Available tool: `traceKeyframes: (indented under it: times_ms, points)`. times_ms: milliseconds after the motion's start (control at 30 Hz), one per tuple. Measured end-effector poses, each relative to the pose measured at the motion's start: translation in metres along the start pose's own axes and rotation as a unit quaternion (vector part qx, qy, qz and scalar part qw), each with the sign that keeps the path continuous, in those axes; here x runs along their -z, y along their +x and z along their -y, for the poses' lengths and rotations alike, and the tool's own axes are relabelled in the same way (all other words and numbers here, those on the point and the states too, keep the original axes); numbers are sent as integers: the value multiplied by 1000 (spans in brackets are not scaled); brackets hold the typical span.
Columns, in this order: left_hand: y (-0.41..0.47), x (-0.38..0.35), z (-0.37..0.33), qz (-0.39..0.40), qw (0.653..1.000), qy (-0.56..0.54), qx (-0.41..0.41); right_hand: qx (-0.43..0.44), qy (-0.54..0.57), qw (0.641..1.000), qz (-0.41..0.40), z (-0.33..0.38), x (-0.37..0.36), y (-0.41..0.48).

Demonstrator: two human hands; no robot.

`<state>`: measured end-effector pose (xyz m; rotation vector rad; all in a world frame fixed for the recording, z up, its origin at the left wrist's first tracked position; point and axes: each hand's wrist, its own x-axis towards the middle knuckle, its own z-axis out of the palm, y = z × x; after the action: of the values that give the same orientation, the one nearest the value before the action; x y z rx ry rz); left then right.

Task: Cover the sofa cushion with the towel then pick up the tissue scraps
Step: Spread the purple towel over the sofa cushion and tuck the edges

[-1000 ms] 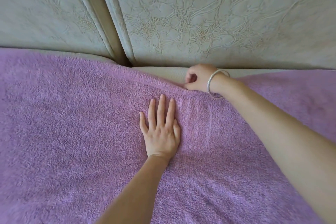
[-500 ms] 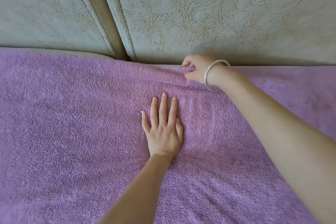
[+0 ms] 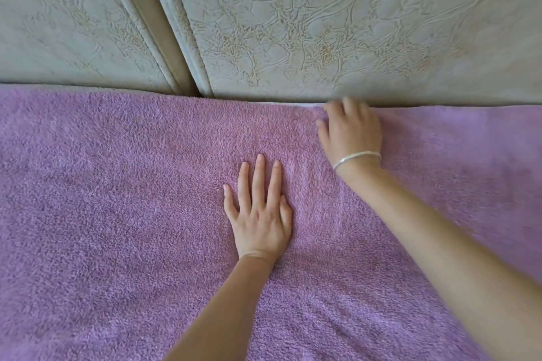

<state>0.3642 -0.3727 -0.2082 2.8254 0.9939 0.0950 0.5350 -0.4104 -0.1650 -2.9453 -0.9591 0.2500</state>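
1. The purple towel (image 3: 117, 214) is lying spread over the sofa cushion (image 3: 290, 103). It is running out of view to the left, right and near side of the left hand (image 3: 259, 214). On the far side its edge is meeting the foot of the back cushions (image 3: 322, 23).
2. The left hand is resting palm-down on the towel with fingers straight and close together. Its grip is released and holding nothing, only pressing the cloth flat.
3. The right hand (image 3: 350, 132), with a bracelet (image 3: 356, 158) at the wrist, is working beyond and to the right of the left hand. Its fingertips are sitting at the towel's far edge, right under the back cushions. They are blurred, so I cannot tell whether this grip is pinching the edge or only pushing it in.
4. Only a thin pale strip of the sofa cushion is showing, beyond the left hand.
5. Judgement: the towel is looking thick, fluffy, limp and light. It is likely to ruck rather than slide, so one palm anchoring while the other hand adjusts seems sound. The best hold is a pinch on the edge, with flat palms for smoothing.
6. No tissue scraps are showing around the left hand. They are presumably flimsy and calling for a fingertip pinch.
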Motion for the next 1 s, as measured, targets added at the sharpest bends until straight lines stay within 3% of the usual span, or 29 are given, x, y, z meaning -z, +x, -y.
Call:
traceKeyframes:
  times_ms: [367,500,700,1000]
  points:
    - [-1,5,-3,11,1000,-3,-1,-6,33,995,98,-21,-19,1]
    - [3,8,-3,36,999,-14,5,13,56,995,86,-31,-12,3]
    - [-1,16,-2,62,997,-36,2,14,61,997,54,-36,-4,-61]
    - [-18,82,-13,154,986,-40,-48,-4,76,983,167,-21,31,-141]
